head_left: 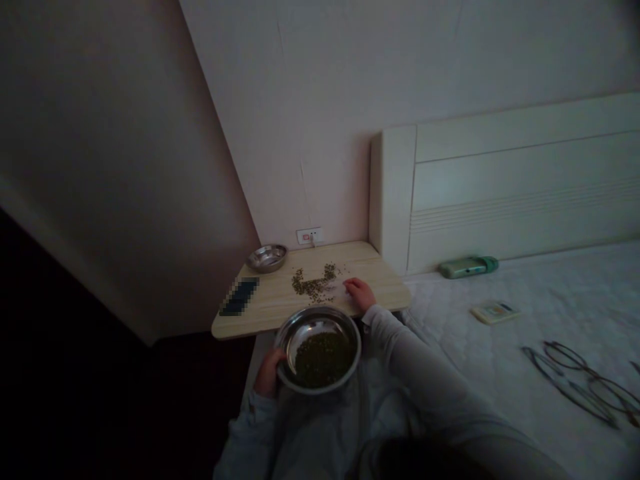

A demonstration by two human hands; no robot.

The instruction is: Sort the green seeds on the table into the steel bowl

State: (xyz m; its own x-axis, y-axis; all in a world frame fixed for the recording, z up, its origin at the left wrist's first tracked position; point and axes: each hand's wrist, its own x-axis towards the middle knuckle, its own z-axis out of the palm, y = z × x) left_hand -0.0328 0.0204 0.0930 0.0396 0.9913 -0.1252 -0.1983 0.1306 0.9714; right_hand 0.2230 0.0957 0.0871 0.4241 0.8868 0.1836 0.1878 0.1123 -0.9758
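My left hand grips the left rim of a metal bowl, which sits on or just above my lap at the table's front edge. Inside the bowl is a heap of small green beans or seeds. Over the right part of the small wooden table, my right hand is closed, fingertips pressed together. A pale blurred shape shows by its fingertips; I cannot make out what it is. Just left of it, loose green beans or seeds lie scattered on the tabletop.
A second metal bowl stands at the table's back left, near a dark pixelated rectangle. Behind is a wall socket. On the bed lie a green case, a pale box-like object and eyeglasses.
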